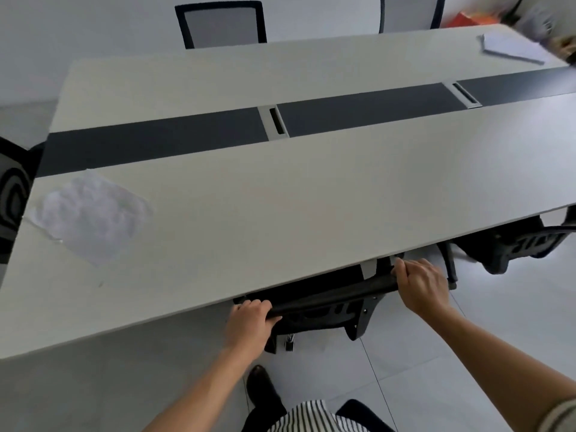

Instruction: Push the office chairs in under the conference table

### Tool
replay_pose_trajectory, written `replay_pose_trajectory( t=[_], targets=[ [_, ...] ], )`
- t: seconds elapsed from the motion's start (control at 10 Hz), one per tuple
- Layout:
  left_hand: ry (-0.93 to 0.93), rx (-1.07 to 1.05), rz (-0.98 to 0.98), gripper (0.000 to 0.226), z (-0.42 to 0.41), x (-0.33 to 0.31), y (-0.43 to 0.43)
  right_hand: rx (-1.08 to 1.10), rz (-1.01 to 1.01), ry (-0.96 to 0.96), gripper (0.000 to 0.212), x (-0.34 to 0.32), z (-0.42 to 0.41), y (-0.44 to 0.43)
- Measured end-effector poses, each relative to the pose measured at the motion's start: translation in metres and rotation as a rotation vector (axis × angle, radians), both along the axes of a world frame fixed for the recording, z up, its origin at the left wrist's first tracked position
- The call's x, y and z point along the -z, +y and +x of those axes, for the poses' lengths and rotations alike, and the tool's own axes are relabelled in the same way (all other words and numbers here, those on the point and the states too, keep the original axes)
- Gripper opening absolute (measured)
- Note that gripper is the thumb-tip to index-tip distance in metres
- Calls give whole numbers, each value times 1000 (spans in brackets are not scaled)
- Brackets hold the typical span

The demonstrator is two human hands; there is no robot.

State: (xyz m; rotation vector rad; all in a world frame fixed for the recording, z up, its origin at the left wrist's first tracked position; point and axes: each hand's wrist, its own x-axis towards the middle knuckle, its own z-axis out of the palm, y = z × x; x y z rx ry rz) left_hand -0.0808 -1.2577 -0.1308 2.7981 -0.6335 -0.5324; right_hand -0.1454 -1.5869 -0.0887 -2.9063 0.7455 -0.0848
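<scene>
- Already tucked close, the office chair [327, 296] sits with its seat under the tabletop [311, 198], backrest just beside the near edge
- Clamped on the backrest's top rail are the left grip [249, 322] and the right grip [420, 285], fingers curled over it
- Likely hazard: a further shove could trap knuckles against that edge, or knock the neighbouring chair [514, 244] to the right

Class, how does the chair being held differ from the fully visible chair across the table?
The held chair is gripped at its backrest top by the left hand and right hand; the far chair is untouched. The held chair stands at the table's near edge, the far chair at its far edge. We see the held chair's back, the far chair's front. Both have dark frames.
</scene>
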Motion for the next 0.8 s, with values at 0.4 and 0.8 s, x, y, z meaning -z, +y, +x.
replay_pose_trajectory(
  t=[0.4, 0.8],
  targets=[
    [10, -78, -90, 32, 7, 1, -18, -34, 13, 98, 48, -21, 29, -25],
    [-84, -375, -203, 27, -29, -29, -33, -177, 360, 164, 23, -41, 25, -49]
  ],
)
